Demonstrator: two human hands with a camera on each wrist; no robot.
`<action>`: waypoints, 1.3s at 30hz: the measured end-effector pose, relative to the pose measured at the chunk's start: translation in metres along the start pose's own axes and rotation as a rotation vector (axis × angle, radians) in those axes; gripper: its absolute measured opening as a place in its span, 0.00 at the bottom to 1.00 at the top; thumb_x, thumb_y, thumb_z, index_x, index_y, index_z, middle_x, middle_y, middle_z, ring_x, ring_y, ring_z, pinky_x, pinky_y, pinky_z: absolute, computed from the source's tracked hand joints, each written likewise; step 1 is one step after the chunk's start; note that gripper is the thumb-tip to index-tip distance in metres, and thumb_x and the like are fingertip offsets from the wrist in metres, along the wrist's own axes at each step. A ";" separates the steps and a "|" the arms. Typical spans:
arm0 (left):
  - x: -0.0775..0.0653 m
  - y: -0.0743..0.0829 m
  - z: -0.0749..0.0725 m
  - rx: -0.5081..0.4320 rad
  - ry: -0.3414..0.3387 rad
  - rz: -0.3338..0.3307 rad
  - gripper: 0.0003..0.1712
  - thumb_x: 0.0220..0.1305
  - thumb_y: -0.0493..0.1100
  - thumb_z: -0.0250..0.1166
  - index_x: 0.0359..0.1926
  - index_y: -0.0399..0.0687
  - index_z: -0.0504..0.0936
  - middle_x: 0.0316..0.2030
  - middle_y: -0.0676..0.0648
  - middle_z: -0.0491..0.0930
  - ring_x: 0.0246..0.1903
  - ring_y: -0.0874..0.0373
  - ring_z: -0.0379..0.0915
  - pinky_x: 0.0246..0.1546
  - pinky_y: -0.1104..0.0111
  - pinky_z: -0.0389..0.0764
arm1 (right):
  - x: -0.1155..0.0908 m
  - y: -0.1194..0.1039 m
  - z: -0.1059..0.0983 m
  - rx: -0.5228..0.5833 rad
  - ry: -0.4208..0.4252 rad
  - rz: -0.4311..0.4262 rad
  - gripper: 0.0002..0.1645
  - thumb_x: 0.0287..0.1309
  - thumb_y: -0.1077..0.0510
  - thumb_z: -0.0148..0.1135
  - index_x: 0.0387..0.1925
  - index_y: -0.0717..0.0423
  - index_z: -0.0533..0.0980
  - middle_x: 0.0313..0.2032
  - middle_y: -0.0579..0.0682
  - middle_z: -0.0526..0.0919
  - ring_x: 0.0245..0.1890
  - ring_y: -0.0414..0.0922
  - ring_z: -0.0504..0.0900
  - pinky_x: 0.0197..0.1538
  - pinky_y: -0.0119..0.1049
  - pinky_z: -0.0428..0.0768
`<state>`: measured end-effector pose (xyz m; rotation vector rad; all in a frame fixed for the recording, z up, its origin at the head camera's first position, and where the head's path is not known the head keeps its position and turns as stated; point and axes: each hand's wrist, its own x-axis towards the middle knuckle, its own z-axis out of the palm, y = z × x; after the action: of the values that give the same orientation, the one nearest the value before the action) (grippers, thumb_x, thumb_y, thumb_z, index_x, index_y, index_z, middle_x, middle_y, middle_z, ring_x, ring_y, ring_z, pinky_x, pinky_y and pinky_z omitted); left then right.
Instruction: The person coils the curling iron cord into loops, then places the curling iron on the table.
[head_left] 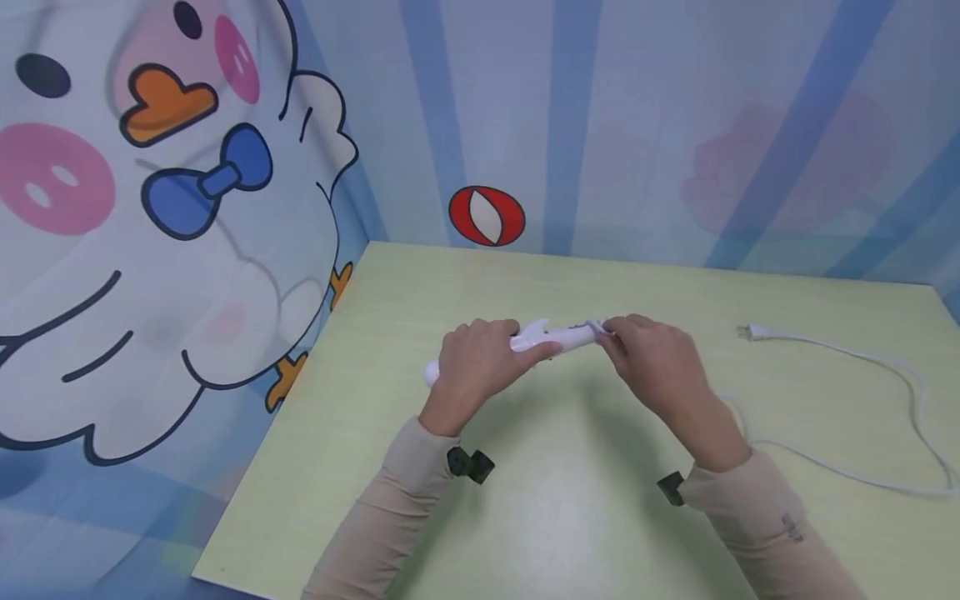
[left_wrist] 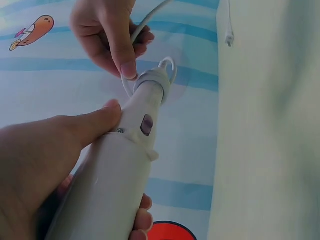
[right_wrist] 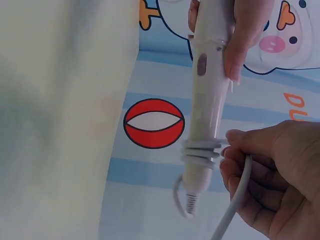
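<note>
My left hand [head_left: 476, 360] grips a white wand-shaped electric appliance [head_left: 576, 338] around its thick body, thumb along it. A small dark oval switch [left_wrist: 146, 125] shows on the narrower handle in the left wrist view. Several turns of white power cord [right_wrist: 200, 154] circle the handle near its tapered end. At that end my right hand [head_left: 660, 364] pinches the cord between thumb and fingers, close beside the turns. From the ribbed cord exit [right_wrist: 191, 202] a small loop bends back to the coils. Above the table, the appliance lies roughly crosswise in the head view.
The rest of the cord [head_left: 825, 481] trails in a wide loop over the pale table [head_left: 540, 533] at right. Its plug [head_left: 759, 332] lies toward the back right. A printed cartoon backdrop [head_left: 637, 125] stands behind and at left.
</note>
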<state>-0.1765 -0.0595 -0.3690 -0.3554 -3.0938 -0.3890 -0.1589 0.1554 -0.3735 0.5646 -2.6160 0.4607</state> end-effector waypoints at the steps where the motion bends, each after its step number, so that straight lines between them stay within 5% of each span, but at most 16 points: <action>1: 0.000 0.000 0.000 -0.011 0.011 -0.002 0.36 0.48 0.80 0.48 0.33 0.54 0.76 0.14 0.52 0.69 0.15 0.59 0.66 0.15 0.68 0.64 | -0.001 -0.002 0.000 0.021 0.001 0.022 0.11 0.57 0.56 0.61 0.35 0.60 0.79 0.22 0.50 0.79 0.14 0.41 0.66 0.18 0.35 0.63; 6: 0.000 0.000 -0.004 -0.026 0.070 -0.008 0.35 0.50 0.79 0.48 0.30 0.54 0.75 0.13 0.52 0.69 0.13 0.58 0.65 0.13 0.68 0.64 | -0.006 -0.008 0.004 0.163 0.020 0.130 0.10 0.58 0.56 0.60 0.37 0.59 0.79 0.17 0.46 0.75 0.14 0.39 0.64 0.19 0.34 0.62; 11: 0.000 -0.002 -0.010 -0.043 0.106 -0.024 0.35 0.50 0.78 0.48 0.30 0.53 0.76 0.13 0.52 0.70 0.14 0.58 0.66 0.14 0.68 0.64 | -0.014 -0.009 0.015 0.317 0.043 0.193 0.11 0.59 0.56 0.59 0.40 0.59 0.79 0.23 0.47 0.82 0.20 0.39 0.77 0.24 0.35 0.73; 17: -0.002 -0.006 -0.016 -0.157 0.062 -0.029 0.34 0.50 0.78 0.48 0.31 0.54 0.76 0.16 0.53 0.72 0.15 0.59 0.68 0.15 0.68 0.67 | -0.022 0.000 0.029 0.420 0.120 0.130 0.09 0.57 0.56 0.61 0.37 0.56 0.82 0.30 0.48 0.86 0.28 0.40 0.83 0.31 0.39 0.78; 21: -0.004 -0.006 -0.019 -0.202 0.031 -0.003 0.34 0.50 0.78 0.48 0.32 0.55 0.77 0.17 0.54 0.73 0.16 0.60 0.69 0.16 0.68 0.67 | -0.023 0.013 0.034 0.440 0.143 0.116 0.08 0.53 0.58 0.65 0.36 0.52 0.83 0.32 0.45 0.86 0.29 0.37 0.81 0.31 0.28 0.74; 27: -0.006 -0.003 -0.022 -0.246 -0.020 0.037 0.35 0.49 0.79 0.48 0.35 0.56 0.78 0.19 0.55 0.74 0.18 0.60 0.69 0.17 0.68 0.69 | -0.020 0.029 0.029 0.564 -0.031 0.224 0.13 0.55 0.48 0.62 0.39 0.47 0.83 0.36 0.44 0.85 0.28 0.34 0.77 0.29 0.26 0.71; 31: -0.008 -0.004 -0.025 -0.267 -0.043 0.058 0.34 0.48 0.79 0.49 0.32 0.57 0.77 0.18 0.55 0.74 0.18 0.60 0.69 0.18 0.67 0.68 | -0.016 0.042 0.024 0.682 -0.184 0.303 0.16 0.54 0.44 0.62 0.42 0.45 0.83 0.39 0.43 0.85 0.36 0.33 0.77 0.37 0.29 0.73; 36: -0.011 -0.004 -0.029 -0.253 -0.081 0.110 0.32 0.48 0.80 0.49 0.29 0.59 0.76 0.18 0.56 0.73 0.18 0.60 0.69 0.19 0.67 0.68 | -0.011 0.047 0.011 0.804 -0.291 0.277 0.16 0.53 0.49 0.64 0.44 0.49 0.81 0.41 0.42 0.83 0.43 0.35 0.79 0.44 0.33 0.75; 39: -0.014 -0.003 -0.032 -0.206 -0.100 0.172 0.31 0.49 0.79 0.49 0.28 0.60 0.75 0.17 0.56 0.72 0.17 0.62 0.68 0.19 0.68 0.67 | -0.011 0.047 0.002 0.812 -0.313 0.190 0.08 0.54 0.60 0.64 0.37 0.59 0.80 0.26 0.43 0.81 0.27 0.34 0.77 0.33 0.32 0.76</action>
<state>-0.1641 -0.0732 -0.3395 -0.6585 -3.0917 -0.7067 -0.1715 0.1988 -0.3912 0.6637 -2.7053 1.6448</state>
